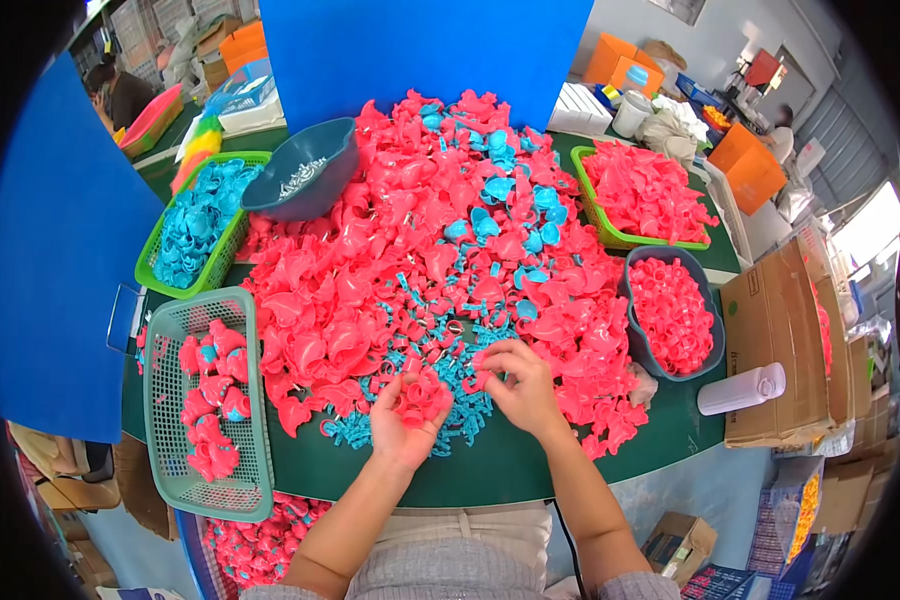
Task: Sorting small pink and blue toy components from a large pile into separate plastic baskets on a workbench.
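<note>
My left hand [407, 418], palm up with curled fingers, cups several small pink plastic pieces [425, 398]. To its right, my right hand [518, 383] pinches a small pink curved plastic piece [477, 381] between thumb and fingers. Both hands are over the near edge of a large heap of glossy pink plastic parts [310, 330]. Small blue plastic pieces [465, 415] lie under and between the hands. Farther up the heap, rounded blue shell-like parts [485, 225] are mixed in among the pink ones.
At left stand a grey-green basket [157, 440] with pink-and-blue assembled pieces and a green basket [240, 240] of blue parts. A dark bowl [335, 185] rests against the heap. At right are a green basket [600, 225], a grey tub [712, 357] and a lilac bottle [740, 390].
</note>
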Demonstrator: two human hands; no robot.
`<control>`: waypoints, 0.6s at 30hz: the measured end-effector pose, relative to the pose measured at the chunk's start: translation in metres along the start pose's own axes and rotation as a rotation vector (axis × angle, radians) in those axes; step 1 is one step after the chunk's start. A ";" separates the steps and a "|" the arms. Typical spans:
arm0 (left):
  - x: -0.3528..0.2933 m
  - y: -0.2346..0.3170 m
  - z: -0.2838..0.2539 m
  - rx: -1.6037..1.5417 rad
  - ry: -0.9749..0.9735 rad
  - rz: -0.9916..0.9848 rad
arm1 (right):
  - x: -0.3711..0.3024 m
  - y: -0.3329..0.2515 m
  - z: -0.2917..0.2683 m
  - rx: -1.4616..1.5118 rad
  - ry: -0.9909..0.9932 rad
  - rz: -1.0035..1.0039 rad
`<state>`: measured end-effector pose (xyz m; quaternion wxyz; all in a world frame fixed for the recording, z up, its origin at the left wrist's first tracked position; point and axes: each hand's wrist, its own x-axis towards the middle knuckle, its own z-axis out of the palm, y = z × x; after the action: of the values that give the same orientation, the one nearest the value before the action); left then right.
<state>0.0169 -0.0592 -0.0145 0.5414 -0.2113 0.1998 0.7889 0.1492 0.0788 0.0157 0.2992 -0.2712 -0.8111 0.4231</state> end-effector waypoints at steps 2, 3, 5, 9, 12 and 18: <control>0.001 -0.008 0.004 0.009 -0.006 -0.007 | 0.002 -0.022 0.000 0.163 -0.048 0.027; 0.002 -0.012 0.008 0.027 0.005 -0.016 | 0.004 -0.029 0.003 0.074 -0.129 -0.046; 0.008 -0.023 0.011 0.020 -0.017 -0.049 | 0.005 -0.040 0.005 -0.103 -0.243 -0.116; 0.024 -0.049 0.035 0.072 0.003 -0.058 | 0.008 -0.042 -0.017 -0.152 -0.160 -0.034; 0.041 -0.078 0.055 0.127 -0.163 -0.102 | 0.002 -0.030 -0.050 -0.235 0.033 -0.104; 0.078 -0.196 0.154 0.340 -0.219 -0.308 | -0.013 0.034 -0.154 -0.253 0.678 -0.005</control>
<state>0.1580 0.1497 0.0533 0.7012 -0.0585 0.2352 0.6705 0.2744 0.1668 0.0550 0.5161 -0.4289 -0.7126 0.2046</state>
